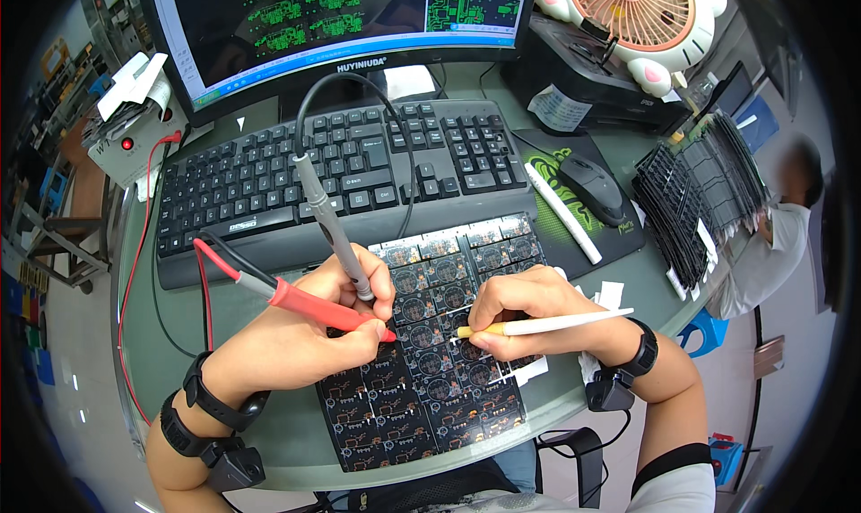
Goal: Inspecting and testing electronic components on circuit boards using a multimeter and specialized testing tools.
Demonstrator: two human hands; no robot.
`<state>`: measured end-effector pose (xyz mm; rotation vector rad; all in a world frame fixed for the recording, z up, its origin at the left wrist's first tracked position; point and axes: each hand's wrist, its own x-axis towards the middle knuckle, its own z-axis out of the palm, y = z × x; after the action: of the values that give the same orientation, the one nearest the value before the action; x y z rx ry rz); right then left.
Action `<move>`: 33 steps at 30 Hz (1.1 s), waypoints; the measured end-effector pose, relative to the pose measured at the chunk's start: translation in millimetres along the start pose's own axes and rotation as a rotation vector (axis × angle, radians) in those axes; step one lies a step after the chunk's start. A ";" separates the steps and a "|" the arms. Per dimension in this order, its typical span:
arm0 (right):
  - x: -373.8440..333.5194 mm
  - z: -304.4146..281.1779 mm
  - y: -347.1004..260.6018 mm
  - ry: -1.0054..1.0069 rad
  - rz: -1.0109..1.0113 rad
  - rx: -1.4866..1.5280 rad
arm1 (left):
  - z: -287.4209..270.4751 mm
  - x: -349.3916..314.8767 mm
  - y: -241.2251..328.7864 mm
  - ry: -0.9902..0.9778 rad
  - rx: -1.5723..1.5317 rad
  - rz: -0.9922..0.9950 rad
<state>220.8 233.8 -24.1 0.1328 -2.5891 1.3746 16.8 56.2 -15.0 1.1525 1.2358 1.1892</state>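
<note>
A dark circuit board panel, printed with repeated round and rectangular patterns, lies at the table's front edge beneath both hands. My left hand is closed around a red test probe and a grey pen-shaped probe with a black cable. The red probe's tip points at the middle of the panel; whether it touches cannot be told. Pinched in my right hand is a slim white pen-like tool with a yellow end. That end is over the panel, just right of the red tip.
Behind the panel stand a black keyboard and a monitor showing green board layouts. A mouse and a white pen are at right. Farther right are stacked dark boards, a printer and a fan. A person sits beyond.
</note>
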 end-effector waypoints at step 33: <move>-0.5 0.2 1.4 -0.010 -0.008 0.001 | -0.8 -0.2 -1.1 0.004 0.013 -0.003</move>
<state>221.0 234.5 -25.4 0.1504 -2.5933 1.3769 16.0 56.0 -16.2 1.1578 1.2494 1.1840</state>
